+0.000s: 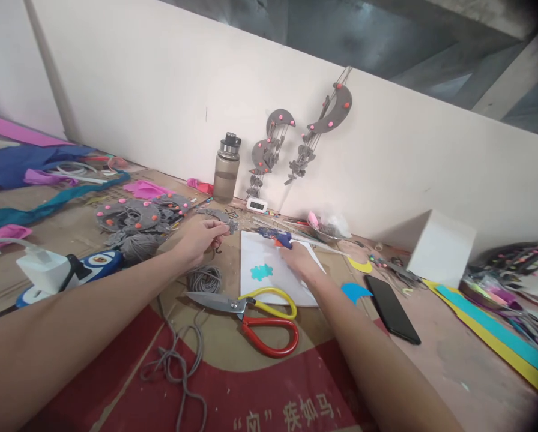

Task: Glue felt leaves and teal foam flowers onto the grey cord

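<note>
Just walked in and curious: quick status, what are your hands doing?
Left hand pinching a grey felt piece, grip shut. Right hand on the glue gun over the white board; grip unclear. Scissors lie close by.

There is one view only, from a camera worn on the person's head, looking forward and down over a cardboard-covered worktop point(84, 234) toward a pale wall point(161, 108) at twelve o'clock. It sits close: both forearms enter from the bottom edge, at seven and five o'clock, and the scissors point(255, 312) lie near centre. The frame tilts, the wall's top falling toward three o'clock.
</note>
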Demonstrator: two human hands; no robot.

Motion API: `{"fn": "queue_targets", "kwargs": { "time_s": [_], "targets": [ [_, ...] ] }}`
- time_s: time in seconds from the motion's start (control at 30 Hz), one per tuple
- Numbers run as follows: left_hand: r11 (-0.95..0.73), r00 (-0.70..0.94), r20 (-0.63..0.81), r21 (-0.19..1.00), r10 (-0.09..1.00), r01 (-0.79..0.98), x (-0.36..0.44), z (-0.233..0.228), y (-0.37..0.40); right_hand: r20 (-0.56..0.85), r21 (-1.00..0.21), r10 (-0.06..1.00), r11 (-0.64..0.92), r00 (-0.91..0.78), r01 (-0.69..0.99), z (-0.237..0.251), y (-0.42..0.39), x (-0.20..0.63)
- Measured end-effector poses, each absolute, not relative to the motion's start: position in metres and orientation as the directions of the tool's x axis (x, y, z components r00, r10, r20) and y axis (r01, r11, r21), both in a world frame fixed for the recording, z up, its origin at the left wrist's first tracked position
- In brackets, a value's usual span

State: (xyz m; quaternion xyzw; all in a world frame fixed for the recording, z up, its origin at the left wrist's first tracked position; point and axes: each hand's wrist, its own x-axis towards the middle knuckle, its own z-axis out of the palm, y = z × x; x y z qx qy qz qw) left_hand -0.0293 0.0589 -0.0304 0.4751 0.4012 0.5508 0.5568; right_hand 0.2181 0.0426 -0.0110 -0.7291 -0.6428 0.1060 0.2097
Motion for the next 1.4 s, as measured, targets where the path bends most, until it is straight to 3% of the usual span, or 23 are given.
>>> {"fn": "queue_targets", "kwargs": {
  "time_s": [0.13,0.23,0.33,0.53,0.77,0.9,1.07,1.2,1.4],
  "targets": [
    [-0.008,0.064,0.027,0.961,0.998,-0.277,-0.032,-0.035,0.065,0.185,-0.65,0.966,-0.016,0.179,0.759,-0.017,0.037,0.208],
    [-0.02,0.014,0.026,0.953,1.0,-0.302,-0.035,-0.036,0.068,0.235,-0.889,0.96,0.147,0.156,0.434,-0.021,0.032,0.193],
    [-0.031,-0.01,0.03,0.952,1.0,-0.305,-0.036,-0.036,0.068,0.211,-0.964,0.974,0.193,0.082,0.18,-0.026,0.029,0.184],
    [-0.009,-0.009,0.006,0.962,1.0,-0.272,-0.032,-0.034,0.064,0.273,-0.94,0.957,0.245,0.094,0.237,-0.025,0.024,0.185],
    [-0.037,0.042,0.048,0.973,0.998,-0.226,-0.032,-0.038,0.065,0.465,-0.868,0.885,0.448,0.033,0.215,-0.028,0.014,0.18],
    [-0.037,0.032,0.044,0.979,0.998,-0.203,-0.033,-0.041,0.067,0.51,-0.847,0.843,0.458,0.17,0.27,-0.033,0.017,0.184],
    [-0.022,0.053,0.033,0.978,0.998,-0.207,-0.033,-0.04,0.067,0.437,-0.888,0.832,0.34,0.341,0.31,-0.039,0.029,0.194],
    [-0.012,0.038,0.021,0.972,0.999,-0.235,-0.033,-0.037,0.067,0.472,-0.865,0.858,0.407,0.202,0.292,-0.04,0.026,0.19],
    [-0.017,0.005,0.019,0.96,1.0,-0.28,-0.031,-0.033,0.063,0.525,-0.767,0.851,0.488,-0.029,0.417,-0.037,0.015,0.184]
  ]
}}
